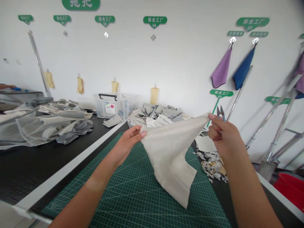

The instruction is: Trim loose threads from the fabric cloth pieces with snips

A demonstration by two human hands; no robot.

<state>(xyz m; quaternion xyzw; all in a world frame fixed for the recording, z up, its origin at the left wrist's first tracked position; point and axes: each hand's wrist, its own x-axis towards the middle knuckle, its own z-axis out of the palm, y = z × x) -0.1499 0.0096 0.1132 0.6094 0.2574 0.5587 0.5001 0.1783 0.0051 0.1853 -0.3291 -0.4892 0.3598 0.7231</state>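
A white wall [180, 63] carries green signs [155, 21], yellow gloves [154, 95] and a purple towel [221, 68]; metal poles [273, 110] lean against it beside a red bucket [291, 190].

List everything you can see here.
cutting mat: one, green, under the hands
fabric piece: one, cream, above the mat
thread snips: one, steel and blue, in the right hand
fabric heaps: two, grey and cream, on the black table
storage box: one, clear, between the heaps
rubber gloves: four, pale yellow, on the wall
hanging cloths: three, purple and blue, right wall
left hand: one, pinching the fabric piece
right hand: one, pinching the fabric piece
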